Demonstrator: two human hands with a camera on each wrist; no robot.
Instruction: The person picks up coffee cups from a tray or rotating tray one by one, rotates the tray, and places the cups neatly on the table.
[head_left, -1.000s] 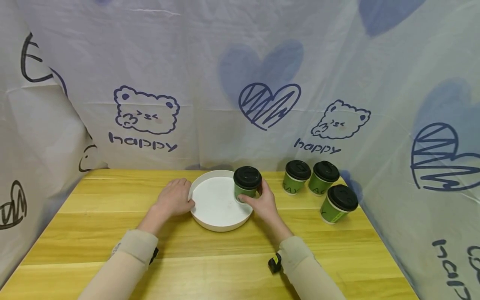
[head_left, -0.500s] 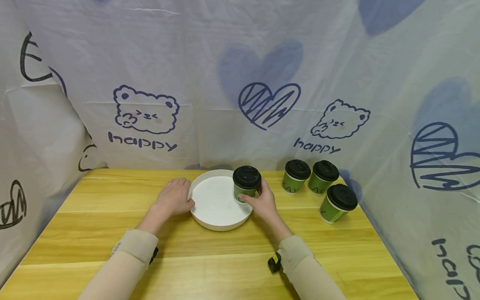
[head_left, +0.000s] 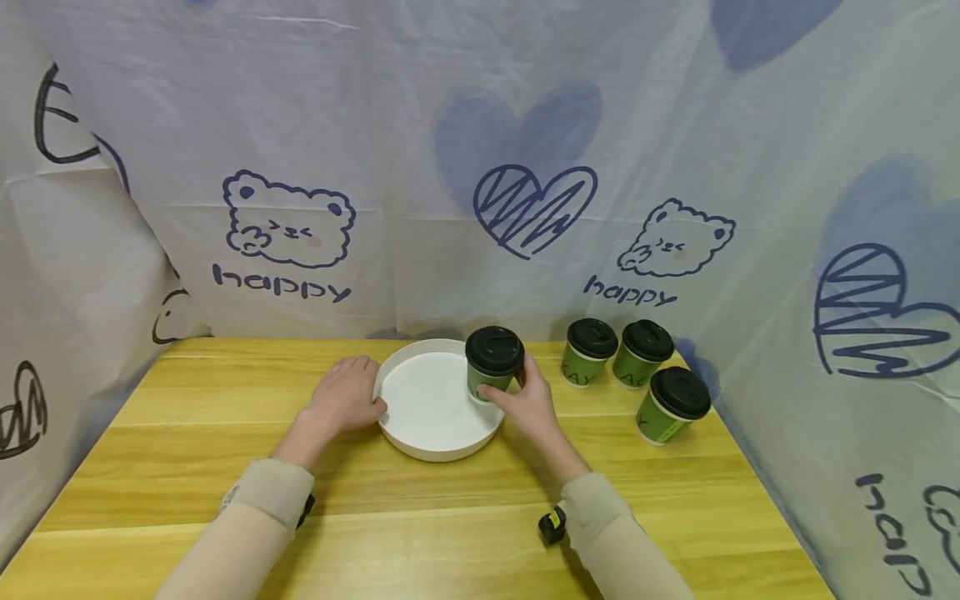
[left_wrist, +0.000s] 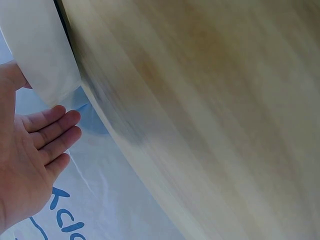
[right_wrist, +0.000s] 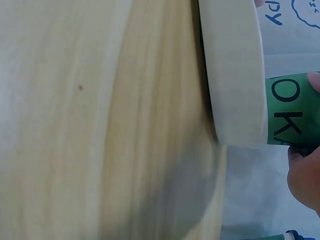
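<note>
In the head view, a round white tray (head_left: 427, 408) lies on the wooden table. My left hand (head_left: 348, 393) is at its left side, thumb at the rim. The left wrist view shows that hand's fingers (left_wrist: 57, 135) straight and loosely together, close to the tray wall (left_wrist: 42, 50). My right hand (head_left: 528, 404) grips a green paper coffee cup (head_left: 480, 382) with a black lid, thumb in front and fingers behind. The cup is upright over the tray's right part. Dark letters on the cup (right_wrist: 287, 110) show above the tray rim in the right wrist view; its base is hidden there.
Three more lidded green cups stand at the back right: one on the left (head_left: 583, 367), one beside it (head_left: 636, 367) and one nearer (head_left: 663, 417). A printed white cloth (head_left: 420, 250) hangs behind the table (head_left: 420, 533) and along both sides.
The cup in my right hand sits slightly higher than before. My left hand and the tray hold their places; the head view has shifted a little.
</note>
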